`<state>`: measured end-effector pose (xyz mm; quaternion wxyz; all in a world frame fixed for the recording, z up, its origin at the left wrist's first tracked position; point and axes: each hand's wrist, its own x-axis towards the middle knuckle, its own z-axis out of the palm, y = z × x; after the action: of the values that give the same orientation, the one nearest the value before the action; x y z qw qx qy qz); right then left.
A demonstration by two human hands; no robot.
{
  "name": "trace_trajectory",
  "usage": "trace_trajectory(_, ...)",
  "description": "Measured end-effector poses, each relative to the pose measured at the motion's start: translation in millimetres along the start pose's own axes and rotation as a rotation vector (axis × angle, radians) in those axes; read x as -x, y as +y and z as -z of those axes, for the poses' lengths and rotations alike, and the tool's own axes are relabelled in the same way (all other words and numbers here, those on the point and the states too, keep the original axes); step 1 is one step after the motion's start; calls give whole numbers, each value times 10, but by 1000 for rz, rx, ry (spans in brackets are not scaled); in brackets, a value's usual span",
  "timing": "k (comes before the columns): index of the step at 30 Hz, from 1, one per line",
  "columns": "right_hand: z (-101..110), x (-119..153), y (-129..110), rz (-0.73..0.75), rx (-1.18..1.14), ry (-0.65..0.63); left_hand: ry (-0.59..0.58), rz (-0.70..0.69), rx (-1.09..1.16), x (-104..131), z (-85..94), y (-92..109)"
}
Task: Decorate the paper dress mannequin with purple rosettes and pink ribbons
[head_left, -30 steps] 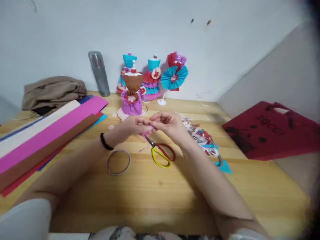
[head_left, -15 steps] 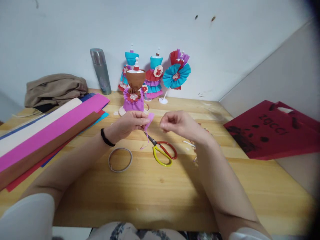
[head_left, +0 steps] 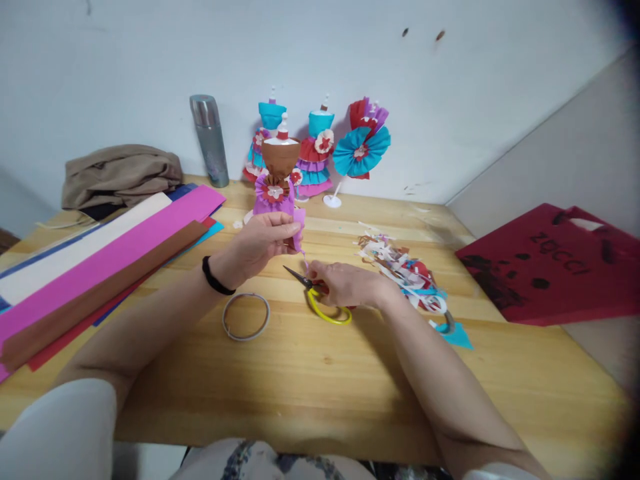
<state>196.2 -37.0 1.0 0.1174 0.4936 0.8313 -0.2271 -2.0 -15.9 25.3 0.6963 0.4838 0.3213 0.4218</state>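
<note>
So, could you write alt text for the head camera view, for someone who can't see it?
A person's left hand holds a small purple paper piece above a wooden table, while the right hand is at the scissors. Behind stand four small dress forms in colourful paper; scraps lie to the right.

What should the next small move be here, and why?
The right hand should probably secure a grip on the scissors: it partly covers them, though whether it already holds them is unclear, while the left hand pinches the purple paper, from which a thin strip hangs.
</note>
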Motion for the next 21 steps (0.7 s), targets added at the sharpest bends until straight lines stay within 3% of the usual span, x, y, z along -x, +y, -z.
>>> trace_trajectory(5,242,245,281,64,-90,50,49,-96,-45,101,-52,141)
trace_trajectory(12,505,621,565,131,-490,139,50,-113,-4,162,-54,235)
trace_trajectory(18,464,713,603,242,-986,292,13,-83,41,168,-58,216)
trace_trajectory(21,416,694,593,289,-1124,379,-6,-64,44,185,-52,281)
